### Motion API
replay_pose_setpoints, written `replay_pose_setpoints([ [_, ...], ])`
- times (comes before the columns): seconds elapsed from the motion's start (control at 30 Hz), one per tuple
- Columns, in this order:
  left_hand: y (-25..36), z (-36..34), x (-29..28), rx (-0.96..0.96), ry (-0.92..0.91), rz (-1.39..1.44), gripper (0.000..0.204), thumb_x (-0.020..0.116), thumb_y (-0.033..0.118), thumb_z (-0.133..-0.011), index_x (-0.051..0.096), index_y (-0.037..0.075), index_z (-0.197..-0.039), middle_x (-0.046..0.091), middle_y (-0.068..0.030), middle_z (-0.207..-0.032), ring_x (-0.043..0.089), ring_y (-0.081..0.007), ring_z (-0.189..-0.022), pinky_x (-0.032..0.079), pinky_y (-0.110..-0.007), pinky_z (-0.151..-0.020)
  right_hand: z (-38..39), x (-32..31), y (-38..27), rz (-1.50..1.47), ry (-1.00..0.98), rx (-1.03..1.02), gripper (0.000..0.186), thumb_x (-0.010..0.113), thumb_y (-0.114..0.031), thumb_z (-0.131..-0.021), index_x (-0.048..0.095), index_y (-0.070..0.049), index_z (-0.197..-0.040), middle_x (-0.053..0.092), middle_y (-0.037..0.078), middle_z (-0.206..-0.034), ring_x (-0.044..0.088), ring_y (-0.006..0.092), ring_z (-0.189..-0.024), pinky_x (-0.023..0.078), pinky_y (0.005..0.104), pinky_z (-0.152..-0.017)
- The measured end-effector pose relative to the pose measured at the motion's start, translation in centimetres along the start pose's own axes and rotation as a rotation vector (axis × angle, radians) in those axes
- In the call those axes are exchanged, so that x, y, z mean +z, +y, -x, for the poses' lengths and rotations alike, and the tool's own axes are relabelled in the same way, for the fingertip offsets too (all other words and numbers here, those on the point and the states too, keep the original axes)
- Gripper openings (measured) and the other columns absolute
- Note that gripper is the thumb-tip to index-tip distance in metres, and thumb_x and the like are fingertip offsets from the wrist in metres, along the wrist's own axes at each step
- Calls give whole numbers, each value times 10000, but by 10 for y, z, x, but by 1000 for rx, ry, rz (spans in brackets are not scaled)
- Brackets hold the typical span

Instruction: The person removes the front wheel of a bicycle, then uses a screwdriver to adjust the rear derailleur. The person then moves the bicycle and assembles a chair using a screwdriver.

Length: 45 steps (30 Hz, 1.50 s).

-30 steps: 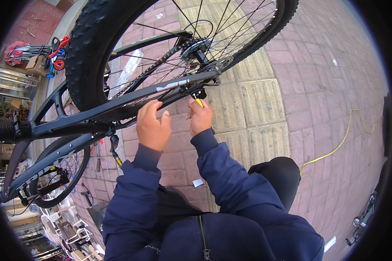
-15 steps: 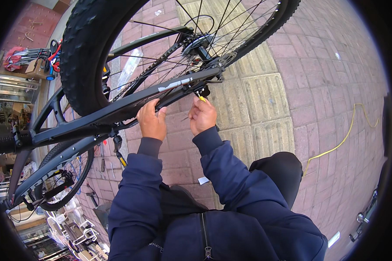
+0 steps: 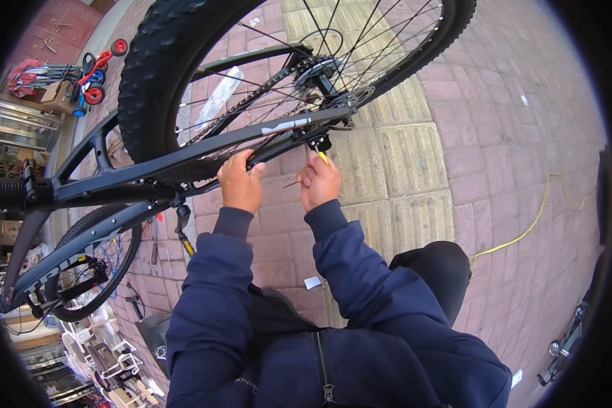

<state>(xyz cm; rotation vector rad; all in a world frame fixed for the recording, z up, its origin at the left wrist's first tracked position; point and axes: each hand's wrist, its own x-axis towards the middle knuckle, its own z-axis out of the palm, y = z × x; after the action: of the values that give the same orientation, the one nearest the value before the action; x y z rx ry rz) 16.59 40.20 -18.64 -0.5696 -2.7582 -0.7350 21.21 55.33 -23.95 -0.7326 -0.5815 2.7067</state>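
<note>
A black bicycle [image 3: 183, 153] lies tilted across the upper left, with its fat-tyred wheel [image 3: 143, 95] toward the top. My left hand [image 3: 241, 187] grips the lower edge of the frame, fingers bent over the tube and thumb apart. To its right, my right hand [image 3: 321, 185] is closed around a small tool with a yellow part [image 3: 322, 157]. A thin metal shaft also pokes out of that fist on its left side. The tool's upper end meets a small black fitting [image 3: 318, 142] near the wheel hub; the exact contact is too small to make out.
Front wheel [image 3: 81, 285] and pedal [image 3: 183, 217] are at left. A screwdriver [image 3: 154, 253] and a white card [image 3: 311, 283] lie on the paving. Toy-like red and blue wheels [image 3: 95, 93] and boxes stand upper left. A yellow cord [image 3: 523, 231] runs right.
The view has shifted slightly, so the bicycle appears a little further right and lower. Both hands keep their places on the frame and the tool.
</note>
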Motion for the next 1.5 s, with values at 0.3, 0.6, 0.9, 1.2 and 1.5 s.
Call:
replay_pose_setpoints([
  [0.3,-1,1,1,14,8,-21,348,718,145,-847,626,22,-1160,665,-182,-1104,597,-373,-1073,384,-468,-1000,-13,-9,-9,99,40,-128,164,643,-137,-914,573,-60,-787,509,-16,-682,432,89,-530,401,292,-510],
  [0.6,1,-1,-2,-34,-23,19,328,732,136,-837,638,22,-1130,673,-173,-1074,611,-366,-1042,396,-456,-989,-9,-7,-5,141,12,-138,137,644,-129,-927,571,-64,-831,521,-14,-713,437,88,-546,415,283,-541],
  [0.9,2,-3,-3,-73,-38,37,325,748,127,-824,642,18,-1111,678,-182,-1049,623,-368,-1013,409,-453,-975,-10,-6,-2,280,41,-238,174,649,-134,-921,585,-48,-784,525,-7,-661,454,91,-530,424,291,-517],
  [1.2,-2,-4,0,-57,-28,48,323,748,134,-821,642,18,-1103,680,-182,-1042,626,-369,-1010,415,-457,-963,-11,-3,-6,285,64,-248,185,651,-137,-907,588,-43,-761,513,-9,-638,449,96,-515,421,290,-507],
  [1.5,0,-4,-1,-65,-15,52,307,744,117,-818,652,0,-1087,687,-189,-1031,644,-366,-986,454,-432,-931,-14,-2,-8,294,87,-211,172,662,-126,-886,596,-32,-758,506,-2,-614,445,103,-496,419,294,-492],
])
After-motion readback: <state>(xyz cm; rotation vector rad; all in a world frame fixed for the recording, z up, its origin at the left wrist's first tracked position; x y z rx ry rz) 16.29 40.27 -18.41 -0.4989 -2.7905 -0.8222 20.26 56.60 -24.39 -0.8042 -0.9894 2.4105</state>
